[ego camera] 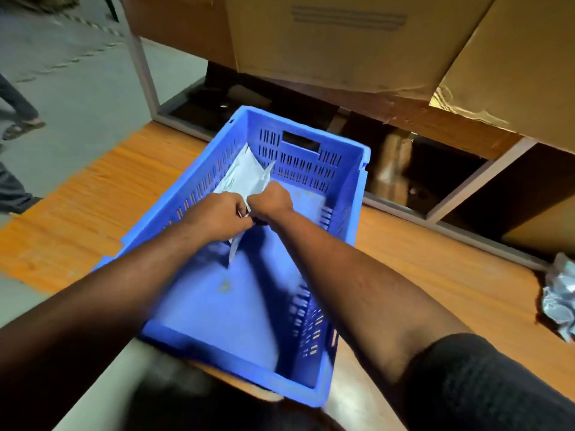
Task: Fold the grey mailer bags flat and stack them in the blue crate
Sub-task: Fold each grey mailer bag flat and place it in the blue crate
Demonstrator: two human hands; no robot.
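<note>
A blue slotted crate stands on the wooden table in front of me. Both my arms reach into it. My left hand and my right hand are side by side over the crate's middle, each gripping the same grey mailer bag. The bag spreads from my hands toward the crate's far left corner, and a creased flap of it hangs below my left hand. Motion blur softens the hands and the bag. The crate floor near me is bare blue plastic.
A crumpled pile of grey mailer bags lies at the table's right edge. Large cardboard boxes sit on a shelf above the far side. A person's legs show on the grey floor at the left.
</note>
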